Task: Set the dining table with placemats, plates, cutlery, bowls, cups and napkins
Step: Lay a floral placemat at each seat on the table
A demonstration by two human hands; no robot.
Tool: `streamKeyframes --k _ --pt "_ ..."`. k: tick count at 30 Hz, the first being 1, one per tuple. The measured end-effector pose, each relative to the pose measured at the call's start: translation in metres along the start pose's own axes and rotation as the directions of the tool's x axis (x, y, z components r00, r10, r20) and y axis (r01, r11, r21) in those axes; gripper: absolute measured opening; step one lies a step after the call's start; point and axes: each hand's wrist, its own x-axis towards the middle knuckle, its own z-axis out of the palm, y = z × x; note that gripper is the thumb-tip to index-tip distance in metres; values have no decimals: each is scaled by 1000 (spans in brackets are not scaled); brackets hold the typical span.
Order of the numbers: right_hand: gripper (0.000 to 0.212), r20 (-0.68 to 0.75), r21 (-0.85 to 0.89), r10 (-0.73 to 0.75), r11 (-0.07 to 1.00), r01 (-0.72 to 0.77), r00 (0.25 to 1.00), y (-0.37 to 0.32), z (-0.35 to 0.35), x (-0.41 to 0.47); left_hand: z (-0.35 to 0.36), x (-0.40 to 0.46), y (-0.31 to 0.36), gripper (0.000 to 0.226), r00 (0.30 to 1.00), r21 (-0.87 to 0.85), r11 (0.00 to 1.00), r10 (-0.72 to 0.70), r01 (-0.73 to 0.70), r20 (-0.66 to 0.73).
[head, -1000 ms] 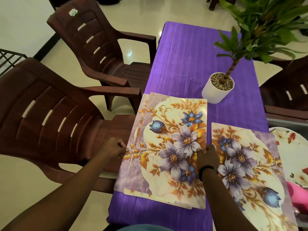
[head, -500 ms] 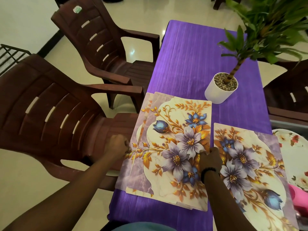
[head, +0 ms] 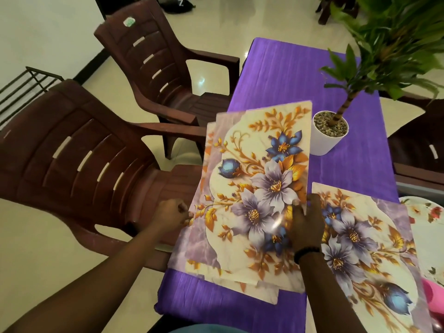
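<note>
A stack of floral placemats [head: 230,267] lies on the near left part of the purple table [head: 283,73]. The top placemat [head: 262,164] is raised, its far end lifted off the stack. My left hand [head: 171,213] pinches its left edge and my right hand [head: 304,222] grips its right edge. Another floral placemat [head: 374,246] lies flat to the right, beside my right wrist. A floral plate [head: 422,212] shows at the right edge.
A white pot [head: 329,138] with a green plant stands just beyond the lifted mat. Two brown plastic chairs [head: 79,155] stand along the table's left side, another at the right. A pink object [head: 434,299] sits at the lower right.
Both hands have lifted the top placemat off the stack; its far end has risen and now reaches up beside the plant pot.
</note>
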Motion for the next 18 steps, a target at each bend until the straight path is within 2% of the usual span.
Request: streamKeyframes --k 2,4,9,11,13,16,18 --pt "12 14 81 -38 996 37 999 -11 -2 7 2 -4 -2 14 1000 -4 1000 18 -18 -21" --pt "14 41 142 -39 989 33 998 -19 1 14 4 -11 -4 15 997 73 995 65 -62 -33" --pt "14 137 195 51 978 -78 989 -26 15 7 7 -29 -23 12 999 16 1000 23 -23 -34" --pt "11 148 212 103 968 -133 984 -25 18 -1 5 -42 -22 15 996 -100 995 2 -11 -92" --pt "10 157 236 139 956 -173 978 -24 21 -8 -1 -54 -15 23 990 -313 950 -35 -8 -134" --pt "9 162 248 158 949 -195 974 -27 26 -10 -16 -60 -1 28 977 -599 797 -185 84 -110" --pt "11 178 244 152 950 -193 972 -34 33 -10 -29 -63 0 29 974 -726 682 -213 90 -79"
